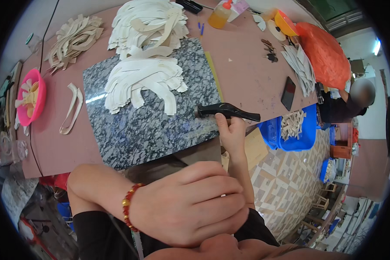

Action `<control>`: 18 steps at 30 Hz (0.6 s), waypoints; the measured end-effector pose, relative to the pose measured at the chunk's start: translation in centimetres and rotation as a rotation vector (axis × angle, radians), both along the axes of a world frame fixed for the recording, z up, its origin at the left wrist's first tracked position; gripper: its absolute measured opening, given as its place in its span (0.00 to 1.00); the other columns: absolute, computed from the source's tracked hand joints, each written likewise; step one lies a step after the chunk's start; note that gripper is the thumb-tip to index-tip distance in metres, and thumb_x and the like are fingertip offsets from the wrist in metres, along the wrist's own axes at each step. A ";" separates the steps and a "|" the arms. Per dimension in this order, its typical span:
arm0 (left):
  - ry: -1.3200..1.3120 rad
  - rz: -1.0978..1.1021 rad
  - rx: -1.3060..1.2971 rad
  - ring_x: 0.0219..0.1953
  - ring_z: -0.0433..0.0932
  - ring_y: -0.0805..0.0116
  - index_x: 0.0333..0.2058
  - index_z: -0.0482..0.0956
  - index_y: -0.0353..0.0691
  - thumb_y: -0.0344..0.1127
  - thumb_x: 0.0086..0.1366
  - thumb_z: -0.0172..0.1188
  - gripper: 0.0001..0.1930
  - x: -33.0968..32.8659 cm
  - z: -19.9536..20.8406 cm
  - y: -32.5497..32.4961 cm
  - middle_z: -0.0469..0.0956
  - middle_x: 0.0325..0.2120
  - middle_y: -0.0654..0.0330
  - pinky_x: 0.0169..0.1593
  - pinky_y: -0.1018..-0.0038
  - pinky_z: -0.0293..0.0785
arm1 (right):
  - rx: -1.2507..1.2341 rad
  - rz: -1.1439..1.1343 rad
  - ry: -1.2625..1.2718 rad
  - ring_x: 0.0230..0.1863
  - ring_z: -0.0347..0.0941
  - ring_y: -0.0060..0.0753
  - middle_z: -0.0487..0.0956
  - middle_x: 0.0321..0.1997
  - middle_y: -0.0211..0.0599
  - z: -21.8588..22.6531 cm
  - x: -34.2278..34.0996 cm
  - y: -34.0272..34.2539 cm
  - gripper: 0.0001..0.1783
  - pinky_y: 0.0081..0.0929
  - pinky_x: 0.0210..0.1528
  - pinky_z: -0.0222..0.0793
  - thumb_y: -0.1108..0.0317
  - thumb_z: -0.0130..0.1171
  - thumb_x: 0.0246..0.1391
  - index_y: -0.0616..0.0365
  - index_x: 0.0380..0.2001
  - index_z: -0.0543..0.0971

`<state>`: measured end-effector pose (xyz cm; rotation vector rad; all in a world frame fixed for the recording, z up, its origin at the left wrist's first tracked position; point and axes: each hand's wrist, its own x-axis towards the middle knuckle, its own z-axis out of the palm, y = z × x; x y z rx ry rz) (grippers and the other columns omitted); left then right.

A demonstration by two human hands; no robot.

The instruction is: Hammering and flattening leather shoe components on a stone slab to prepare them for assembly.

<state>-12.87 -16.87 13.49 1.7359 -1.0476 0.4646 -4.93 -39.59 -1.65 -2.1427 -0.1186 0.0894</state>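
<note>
My left hand (195, 203) is raised close in front of me, with a red and gold beaded bracelet (127, 206) at its wrist. Its fingers are curled closed, and a tiny white speck shows between two of them; what they hold, if anything, is hidden. My right hand (232, 132) grips a black hammer (225, 109) over the front right edge of a speckled stone slab (143, 134). The hammer's head points left. Behind it on the slab lies a fanned stack of curved white strips (138, 82).
More white strips (143, 21) are heaped behind; beige strips (76, 39) lie at far left. A pink bowl (40, 95), a phone (288, 93), a glue bottle (219, 16) and a red bag (323, 54) rest on the table. Blue bins (310, 125) stand right, near another person (340, 106).
</note>
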 end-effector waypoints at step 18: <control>-0.078 0.654 1.085 0.51 0.77 0.53 0.50 0.81 0.40 0.25 0.61 0.61 0.17 20.9 -12.1 12.6 0.80 0.43 0.56 0.54 0.59 0.73 | 0.047 0.041 -0.054 0.32 0.80 0.52 0.83 0.29 0.46 0.1 0.2 2.9 0.15 0.45 0.36 0.74 0.55 0.64 0.65 0.56 0.42 0.86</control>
